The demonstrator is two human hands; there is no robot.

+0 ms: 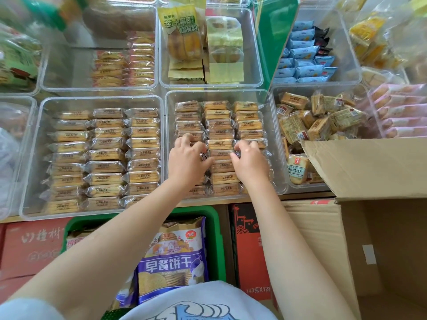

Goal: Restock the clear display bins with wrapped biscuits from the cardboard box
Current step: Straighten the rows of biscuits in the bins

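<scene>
Both hands in middle bin [275, 139], left of cardboard box [381, 239]. Left hand [187, 161] and right hand [248, 165] with fingers curled, pinching opposite ends of wrapped biscuit pack [219, 153] in centre column. Long axis left-right, parallel to bin's front rim, label up. Risk: pressing down skews neighbouring packs or crushes biscuits; slick wrap could slip, leaving pack tilted.
</scene>
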